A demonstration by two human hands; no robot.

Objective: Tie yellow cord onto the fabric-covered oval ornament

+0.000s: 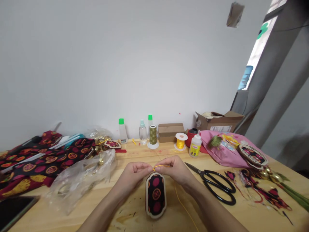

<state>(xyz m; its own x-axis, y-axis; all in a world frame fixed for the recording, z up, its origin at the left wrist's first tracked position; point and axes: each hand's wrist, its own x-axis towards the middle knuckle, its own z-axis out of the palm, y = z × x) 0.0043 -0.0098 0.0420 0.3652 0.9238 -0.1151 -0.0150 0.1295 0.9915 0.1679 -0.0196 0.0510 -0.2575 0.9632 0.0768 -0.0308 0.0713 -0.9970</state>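
My left hand (135, 172) and my right hand (174, 169) meet above the middle of the wooden table (241, 216). Both pinch a thin yellow cord (161, 166) stretched between their fingertips. The cord's loose end trails down to the right across the wood. Just below the hands lies an oblong fabric-covered piece (155, 195), black with red and orange circles and a pale rim. The cord's knot sits right at the top end of this piece.
Black scissors (216, 184) lie right of my right hand. A clear plastic bag (79, 180) and patterned red-black fabric (43, 159) fill the left. At the back stand small bottles (142, 132), a green thread spool (153, 135), a yellow cord spool (181, 141), a glue bottle (195, 145) and cardboard boxes (218, 121).
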